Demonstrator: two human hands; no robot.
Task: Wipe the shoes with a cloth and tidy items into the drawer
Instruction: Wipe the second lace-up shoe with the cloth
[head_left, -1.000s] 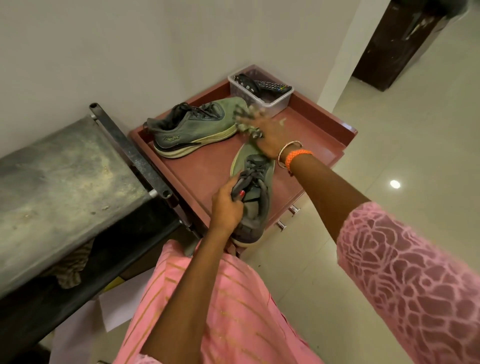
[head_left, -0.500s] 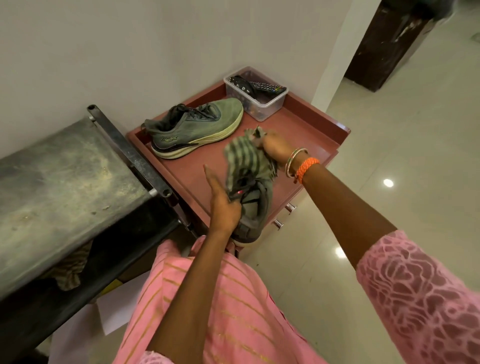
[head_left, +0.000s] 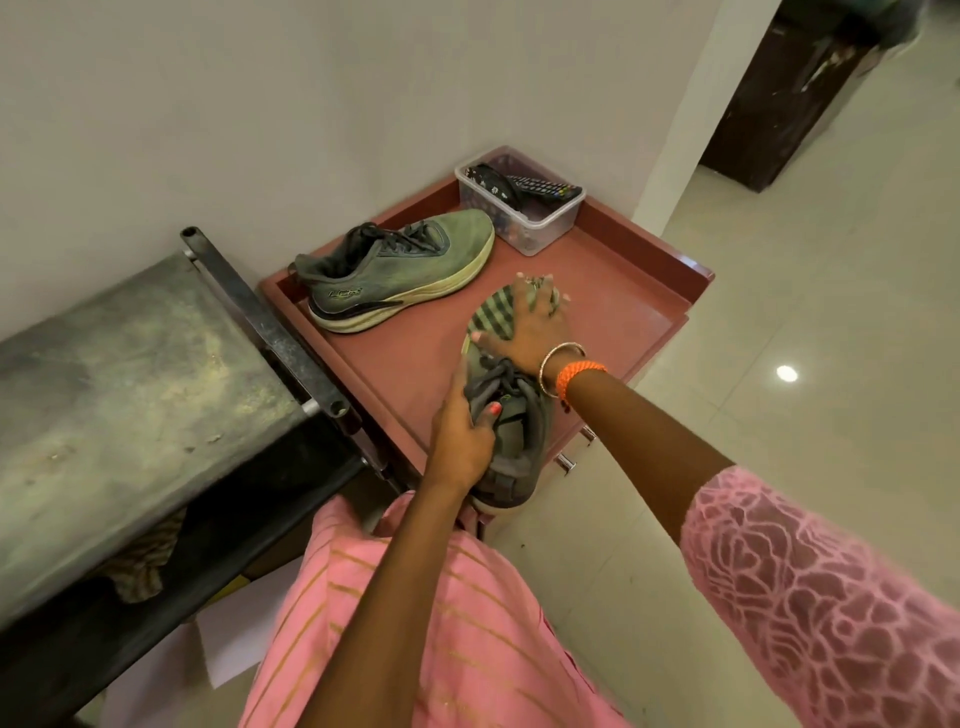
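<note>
Shoe (head_left: 511, 441) — mesh, gripped by left hand (head_left: 460, 434) — right hand (head_left: 535, 327) seemingly flat, pressing checked cloth (head_left: 491, 314).

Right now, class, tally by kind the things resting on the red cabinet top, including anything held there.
Shoes: 2, one lying by the wall, one held by the left hand
Cloths: 1, checked cloth under the right hand
Clear plastic boxes: 1
Total: 4
</note>
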